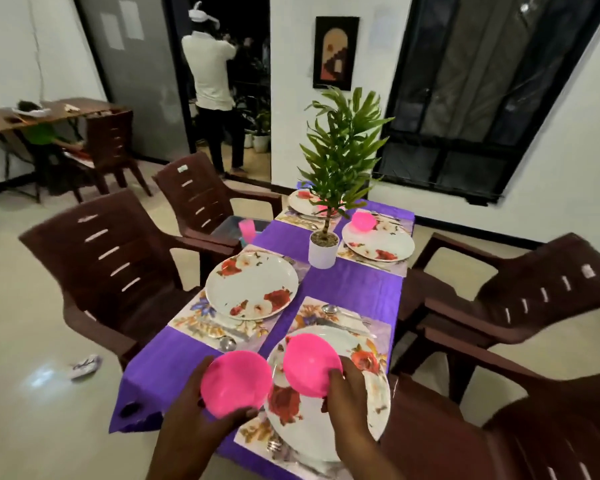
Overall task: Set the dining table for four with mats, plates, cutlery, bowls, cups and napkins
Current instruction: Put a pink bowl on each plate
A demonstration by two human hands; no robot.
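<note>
Here, the left hand (201,414) curls its fingers (246,413) around one pink bowl (236,382) above the counter's purple cloth (354,289). The right hand (347,403) grips a second pink bowl (310,363), tilted over the near plate (326,434).

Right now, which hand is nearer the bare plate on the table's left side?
Left. The left hand holds a pink bowl just below that plate; the right hand is over the near-right plate.
</note>
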